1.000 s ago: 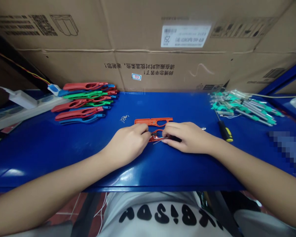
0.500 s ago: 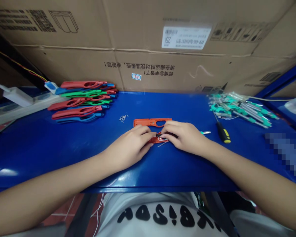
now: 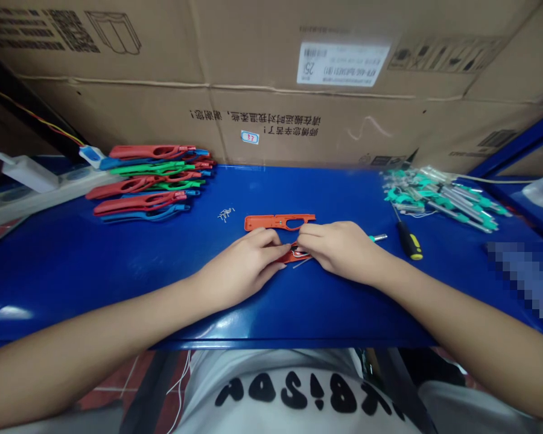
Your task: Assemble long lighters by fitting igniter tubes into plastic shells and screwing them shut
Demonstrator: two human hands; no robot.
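Observation:
Between my hands lies an orange lighter handle half [image 3: 293, 257] with a white wire and a dark part inside, largely hidden by fingers. My left hand [image 3: 248, 265] grips its left end, thumb and fingers closed around the shell. My right hand [image 3: 339, 250] bends over its right part, fingertips pinched at the wire and inner part; what exactly they hold is hidden. Beyond the hands rests a second orange handle half [image 3: 266, 222], hollow side up. A metal tube [image 3: 380, 237] with a teal end sticks out past my right hand. A thin rod [image 3: 301, 263] lies just below the shell.
Red, green and blue handle shells [image 3: 149, 181] are stacked at left, near a white power strip [image 3: 72, 187]. Small screws [image 3: 225, 214] lie beyond my left hand. At right are a screwdriver [image 3: 408, 239] and a pile of metal tubes with teal parts [image 3: 452, 199]. A cardboard box [image 3: 262, 72] stands behind.
My right hand has turned slightly, its fingers curling further over the shell. The left thumb has shifted a little right along it. Other things lie as before.

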